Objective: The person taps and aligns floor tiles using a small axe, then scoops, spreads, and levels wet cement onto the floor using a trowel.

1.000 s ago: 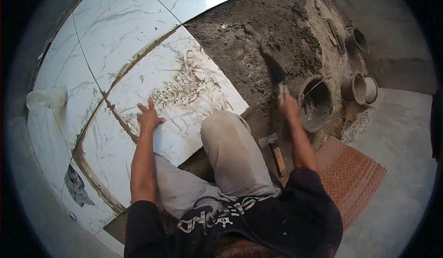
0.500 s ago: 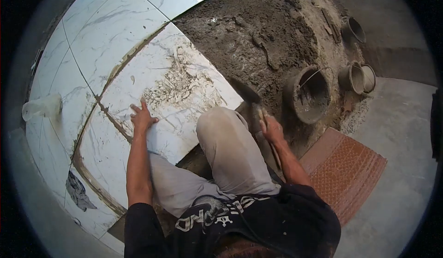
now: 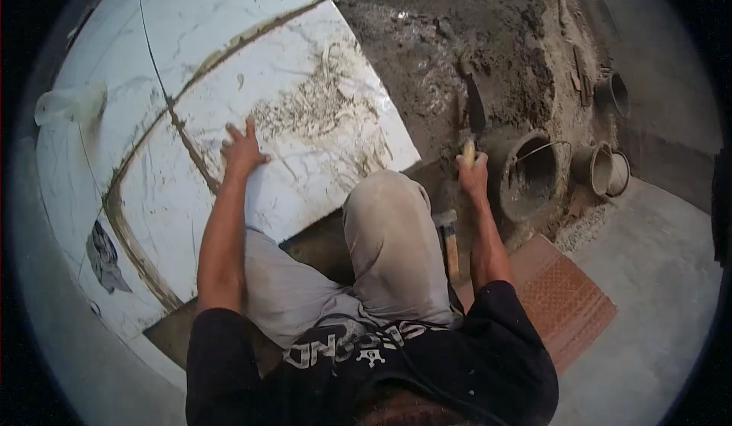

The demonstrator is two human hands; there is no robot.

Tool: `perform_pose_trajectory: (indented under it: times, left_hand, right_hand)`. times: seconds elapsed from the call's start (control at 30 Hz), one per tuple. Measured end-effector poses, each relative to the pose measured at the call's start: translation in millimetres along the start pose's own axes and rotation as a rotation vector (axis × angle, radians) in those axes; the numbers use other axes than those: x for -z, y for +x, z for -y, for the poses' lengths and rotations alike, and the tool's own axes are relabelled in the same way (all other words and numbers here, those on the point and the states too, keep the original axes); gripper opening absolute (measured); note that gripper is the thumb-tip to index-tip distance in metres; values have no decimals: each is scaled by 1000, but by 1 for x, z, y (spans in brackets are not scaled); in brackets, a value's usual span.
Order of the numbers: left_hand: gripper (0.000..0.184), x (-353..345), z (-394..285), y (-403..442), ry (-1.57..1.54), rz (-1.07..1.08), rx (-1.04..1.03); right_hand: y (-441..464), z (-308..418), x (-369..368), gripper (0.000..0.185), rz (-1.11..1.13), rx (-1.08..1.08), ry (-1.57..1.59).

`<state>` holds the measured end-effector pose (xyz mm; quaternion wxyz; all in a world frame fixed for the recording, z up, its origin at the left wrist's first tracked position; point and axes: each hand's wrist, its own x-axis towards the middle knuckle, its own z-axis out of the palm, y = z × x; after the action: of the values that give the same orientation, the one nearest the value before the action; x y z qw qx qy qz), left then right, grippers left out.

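My left hand [image 3: 242, 153] rests with fingers spread on a white marbled tile [image 3: 297, 190] that is smeared with grey-brown mortar [image 3: 316, 106]. In my right hand [image 3: 473, 173] I grip the pale handle of a trowel. The dark trowel blade [image 3: 476, 104] points away from me, over or against the bed of wet mortar [image 3: 412, 52] beyond the tile's right edge. Whether the blade touches the mortar I cannot tell. Beside my right knee lies a hammer [image 3: 450, 247] with a wooden handle.
A bucket [image 3: 526, 213] with mortar residue stands right of my right hand. Smaller buckets [image 3: 591, 168] and another bucket [image 3: 612, 94] are farther right. A reddish textured board [image 3: 560, 300] lies near my right arm. Left are a clear plastic container [image 3: 72, 106] and a dark rag [image 3: 105, 258].
My right hand has moved forward and right, carrying the trowel from the tile's edge out over the mortar bed. The hammer shows more clearly. My left hand stays on the tile. The view has shifted.
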<state>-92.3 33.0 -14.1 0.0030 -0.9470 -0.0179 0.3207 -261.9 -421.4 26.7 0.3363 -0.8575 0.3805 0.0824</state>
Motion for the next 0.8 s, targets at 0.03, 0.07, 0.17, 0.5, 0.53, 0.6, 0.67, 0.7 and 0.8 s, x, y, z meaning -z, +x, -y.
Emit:
perform_pose_trajectory:
  times: [0.03, 0.07, 0.17, 0.5, 0.53, 0.6, 0.67, 0.7, 0.8]
  left_hand:
    - [108, 3, 0, 1, -7, 21, 6]
    - [106, 7, 2, 2, 4, 36, 0]
    - [99, 4, 11, 1, -49, 42, 20]
    - [69, 12, 44, -201, -722, 318, 161]
    - [69, 11, 45, -230, -728, 329, 201]
    - [66, 1, 48, -285, -766, 363, 242]
    - [64, -31, 45, -339, -996, 291, 250]
    - [63, 6, 32, -358, -1095, 390, 282]
    - [58, 3, 11, -409, -1244, 375, 379]
  right_hand:
    - [3, 8, 8, 55, 89, -21, -51]
    - [2, 18, 9, 55, 103, -21, -69]
    - [4, 18, -4, 53, -137, 186, -64]
    - [-31, 100, 50, 57, 219, 17, -139]
    - [-41, 110, 60, 59, 302, -31, -234]
    - [-58, 93, 64, 56, 366, -14, -304]
    - [-71, 69, 60, 49, 436, 12, -397]
    - [-81, 64, 56, 49, 442, 9, -402]
    - [-121, 81, 58, 44, 566, -267, -185]
